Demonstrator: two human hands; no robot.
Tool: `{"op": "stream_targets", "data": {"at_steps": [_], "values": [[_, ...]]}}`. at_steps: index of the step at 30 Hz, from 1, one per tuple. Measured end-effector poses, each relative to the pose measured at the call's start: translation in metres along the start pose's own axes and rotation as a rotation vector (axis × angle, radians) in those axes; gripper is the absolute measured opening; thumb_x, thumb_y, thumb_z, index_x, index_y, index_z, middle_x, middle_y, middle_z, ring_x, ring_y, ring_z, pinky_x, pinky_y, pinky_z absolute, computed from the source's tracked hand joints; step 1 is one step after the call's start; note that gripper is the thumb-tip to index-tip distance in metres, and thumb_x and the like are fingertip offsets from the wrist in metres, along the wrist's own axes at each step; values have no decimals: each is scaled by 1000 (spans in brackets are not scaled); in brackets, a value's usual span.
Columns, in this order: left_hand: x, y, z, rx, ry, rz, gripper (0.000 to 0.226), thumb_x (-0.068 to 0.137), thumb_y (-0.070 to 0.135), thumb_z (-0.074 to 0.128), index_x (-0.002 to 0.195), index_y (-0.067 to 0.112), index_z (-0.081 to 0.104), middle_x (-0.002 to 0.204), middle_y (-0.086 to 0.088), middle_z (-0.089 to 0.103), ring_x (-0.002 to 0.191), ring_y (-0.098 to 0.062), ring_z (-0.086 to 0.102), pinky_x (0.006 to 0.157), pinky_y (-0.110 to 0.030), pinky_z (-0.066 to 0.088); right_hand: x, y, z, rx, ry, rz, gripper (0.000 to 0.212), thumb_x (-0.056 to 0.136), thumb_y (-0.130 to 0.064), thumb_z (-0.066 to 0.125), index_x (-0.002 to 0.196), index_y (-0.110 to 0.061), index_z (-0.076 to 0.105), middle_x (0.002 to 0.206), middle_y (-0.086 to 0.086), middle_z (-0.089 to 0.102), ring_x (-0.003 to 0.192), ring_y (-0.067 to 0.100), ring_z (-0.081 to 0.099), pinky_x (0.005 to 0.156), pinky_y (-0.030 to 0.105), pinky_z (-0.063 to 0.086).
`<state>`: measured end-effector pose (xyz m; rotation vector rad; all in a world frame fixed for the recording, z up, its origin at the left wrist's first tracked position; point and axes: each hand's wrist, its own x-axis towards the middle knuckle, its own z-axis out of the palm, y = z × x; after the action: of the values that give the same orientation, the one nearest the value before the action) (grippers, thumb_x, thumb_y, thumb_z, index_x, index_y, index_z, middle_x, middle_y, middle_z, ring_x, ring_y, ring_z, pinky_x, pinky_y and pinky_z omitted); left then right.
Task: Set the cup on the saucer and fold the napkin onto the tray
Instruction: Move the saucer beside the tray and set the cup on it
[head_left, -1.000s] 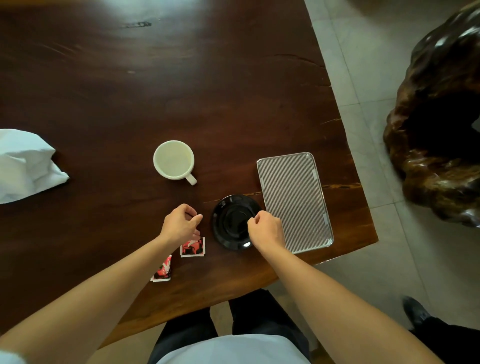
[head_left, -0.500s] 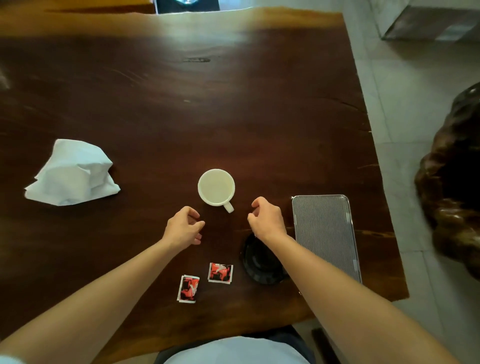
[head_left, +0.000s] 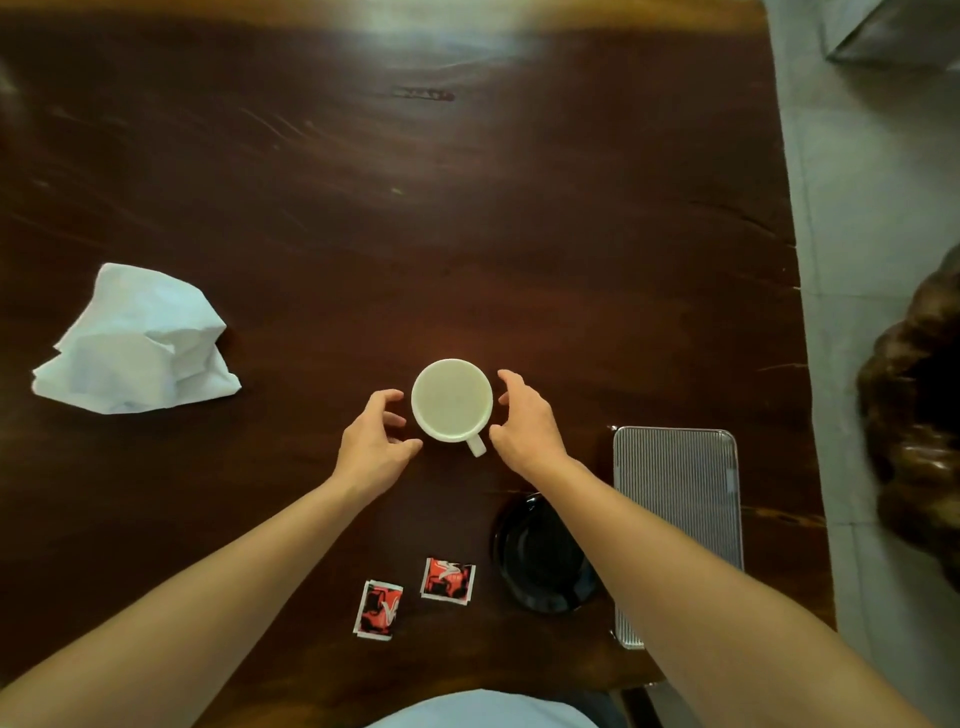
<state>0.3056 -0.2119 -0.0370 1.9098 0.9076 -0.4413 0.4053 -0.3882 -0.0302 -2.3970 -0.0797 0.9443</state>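
Observation:
A white cup (head_left: 451, 399) stands upright on the dark wooden table, its handle pointing toward me. My left hand (head_left: 375, 446) is just left of the cup and my right hand (head_left: 524, 420) just right of it, both with fingers spread and curved around it; I cannot tell whether they touch it. A black saucer (head_left: 535, 561) lies nearer me, partly hidden by my right forearm. The ribbed silver tray (head_left: 680, 499) lies right of the saucer. A crumpled white napkin (head_left: 136, 343) sits far left.
Two red sachets (head_left: 447, 580) (head_left: 379, 609) lie near the table's front edge, left of the saucer. The table's right edge runs beside a tiled floor (head_left: 872, 218). A dark carved wooden object (head_left: 914, 415) stands on the floor at right.
Both hands moved forward from near the saucer and sachets to either side of the cup, and their fingers opened. The view shifted forward, bringing the napkin into fuller view.

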Motion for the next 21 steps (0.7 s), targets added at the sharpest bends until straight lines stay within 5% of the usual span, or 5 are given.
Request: {"op": "stream_targets", "data": {"at_steps": [4,7,10,14,21], "values": [[4,9,4,-9,-9,46,87,79,3,82,149,30,38,137,-4,58,85,-11,71,79,-36,63,8,-3,5,-34,-94,-59,98,81,1,74,157,-30,19,141,5,50,118,24,59,100,47,53],[3,11,6,-39,-36,85,92,78,1,81,151,35,36,142,-3,56,89,-11,71,72,-19,54,8,-3,10,3,-111,-99,98,82,0,73,158,-29,17,148,4,47,135,24,46,109,43,43],[1,11,9,-75,-49,88,96,79,-1,80,153,38,31,144,-4,55,108,-20,68,86,-29,56,6,-3,15,54,-103,-100,91,85,-2,70,156,-29,20,148,5,48,136,23,45,108,40,42],[-4,10,13,-52,-55,91,101,79,-5,78,157,33,26,152,-3,47,131,-28,55,104,-50,53,-6,-1,25,114,-60,-130,71,82,-4,74,137,-32,38,125,0,58,114,17,57,94,39,55],[-28,-7,17,27,-95,167,99,79,0,81,157,28,26,151,-1,47,140,-20,43,110,-46,46,-45,17,43,218,-30,-90,76,80,-10,81,140,-30,38,128,-5,57,110,5,49,90,26,47]]}}
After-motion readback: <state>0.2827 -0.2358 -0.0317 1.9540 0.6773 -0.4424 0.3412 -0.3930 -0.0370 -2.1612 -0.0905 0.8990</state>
